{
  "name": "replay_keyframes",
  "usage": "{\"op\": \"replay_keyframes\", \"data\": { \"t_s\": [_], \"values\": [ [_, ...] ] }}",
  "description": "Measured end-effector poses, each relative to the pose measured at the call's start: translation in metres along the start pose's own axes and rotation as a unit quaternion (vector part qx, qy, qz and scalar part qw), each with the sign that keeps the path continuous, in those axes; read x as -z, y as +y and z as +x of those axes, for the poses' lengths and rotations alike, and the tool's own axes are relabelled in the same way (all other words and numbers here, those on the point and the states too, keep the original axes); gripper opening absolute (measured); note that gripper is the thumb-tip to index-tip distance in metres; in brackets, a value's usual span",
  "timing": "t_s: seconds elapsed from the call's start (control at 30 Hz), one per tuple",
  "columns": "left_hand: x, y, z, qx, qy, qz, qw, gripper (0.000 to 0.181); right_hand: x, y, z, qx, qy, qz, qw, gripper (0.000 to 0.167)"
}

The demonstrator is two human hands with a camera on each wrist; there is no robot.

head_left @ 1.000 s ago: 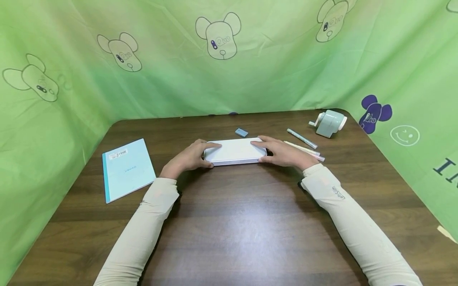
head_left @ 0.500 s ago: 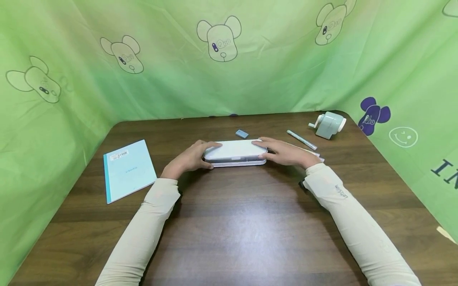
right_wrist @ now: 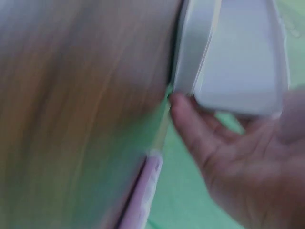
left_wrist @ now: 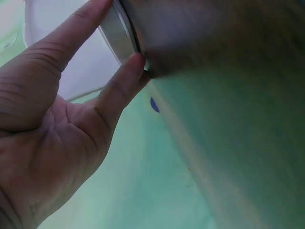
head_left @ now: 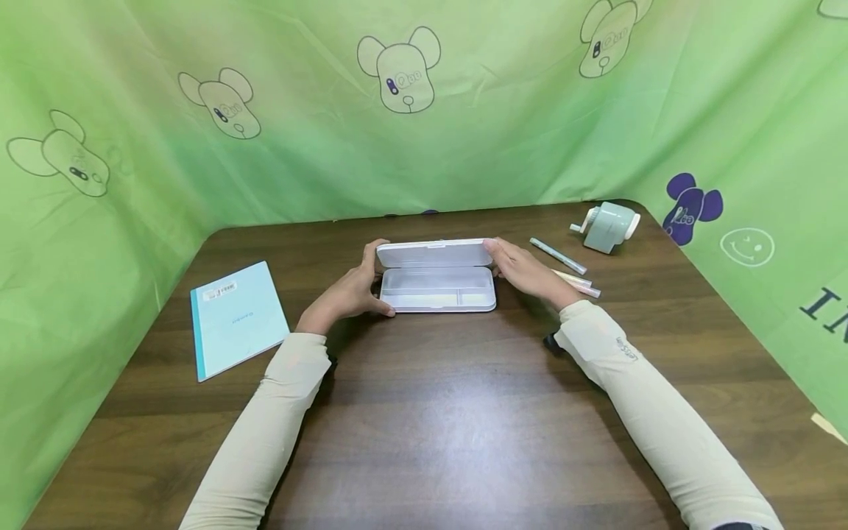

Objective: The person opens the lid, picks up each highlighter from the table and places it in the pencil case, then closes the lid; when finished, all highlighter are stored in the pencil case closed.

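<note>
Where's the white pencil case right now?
In the head view, the white pencil case sits open on the table, near the picture's middle, between the left hand and the right hand.

Well lit here, light from above: white glare on the near tabletop (head_left: 464, 419), soft shadows along both sleeves (head_left: 652, 401). Head view fairly crisp; wrist views dimmer, tabletop smeared in the right one.

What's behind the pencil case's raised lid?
Beyond the lid, the far tabletop and green curtain show. The patch directly behind is covered; what lies there cannot be told.
</note>
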State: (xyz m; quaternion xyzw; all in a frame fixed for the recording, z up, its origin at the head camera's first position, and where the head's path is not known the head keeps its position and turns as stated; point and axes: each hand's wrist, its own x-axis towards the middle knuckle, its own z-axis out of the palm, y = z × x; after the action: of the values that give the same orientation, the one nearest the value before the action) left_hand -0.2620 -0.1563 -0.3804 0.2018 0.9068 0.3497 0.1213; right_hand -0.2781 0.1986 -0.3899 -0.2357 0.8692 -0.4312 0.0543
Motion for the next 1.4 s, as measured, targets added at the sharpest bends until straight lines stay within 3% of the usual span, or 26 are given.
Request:
{"op": "replay_keyframes", "data": {
  "t_s": [0.17, 0.23, 0.3, 0.4, 0.5, 0.67, 0.77, 0.97, 1.2, 1.4],
  "values": [
    [-0.008, -0.038, 0.022, -0.004, 0.016, 0.031, 0.9994, 0.152, -0.005, -0.01, 0.003, -0.049, 0.023, -0.034, 0.998, 0.066],
    [-0.009, -0.04, 0.023, -0.006, 0.014, 0.026, 0.9995, 0.156, -0.006, -0.011, 0.004, -0.057, 0.022, -0.042, 0.9972, 0.066],
    [-0.007, -0.029, 0.017, -0.006, 0.004, 0.009, 0.9999, 0.157, -0.006, -0.011, 0.004, -0.062, 0.025, -0.044, 0.9968, 0.067],
    [-0.002, -0.001, 0.003, 0.001, -0.009, -0.004, 0.9999, 0.158, -0.006, -0.012, 0.005, -0.077, 0.039, -0.043, 0.9953, 0.073],
    [-0.003, 0.008, -0.002, -0.001, -0.013, -0.003, 0.9999, 0.157, -0.007, -0.011, 0.009, -0.097, 0.053, -0.039, 0.9931, 0.077],
    [-0.004, 0.008, -0.005, -0.004, -0.016, -0.004, 0.9999, 0.156, -0.004, -0.008, 0.014, -0.107, 0.056, -0.047, 0.9916, 0.079],
    [-0.003, 0.007, -0.005, 0.0, -0.016, -0.002, 0.9999, 0.156, 0.003, -0.006, 0.012, -0.101, 0.085, -0.053, 0.9898, 0.074],
    [-0.002, 0.009, -0.002, 0.0, -0.021, 0.004, 0.9998, 0.157, 0.044, 0.015, -0.017, -0.109, 0.136, -0.087, 0.9808, 0.055],
    [0.002, 0.011, 0.0, -0.001, -0.02, 0.015, 0.9997, 0.158, 0.095, 0.055, -0.069, -0.179, 0.101, -0.121, 0.9711, 0.043],
    [-0.001, 0.009, -0.001, 0.009, -0.022, 0.006, 0.9997, 0.155, 0.105, 0.064, -0.071, -0.187, 0.055, -0.13, 0.9721, 0.039]
  ]
}}
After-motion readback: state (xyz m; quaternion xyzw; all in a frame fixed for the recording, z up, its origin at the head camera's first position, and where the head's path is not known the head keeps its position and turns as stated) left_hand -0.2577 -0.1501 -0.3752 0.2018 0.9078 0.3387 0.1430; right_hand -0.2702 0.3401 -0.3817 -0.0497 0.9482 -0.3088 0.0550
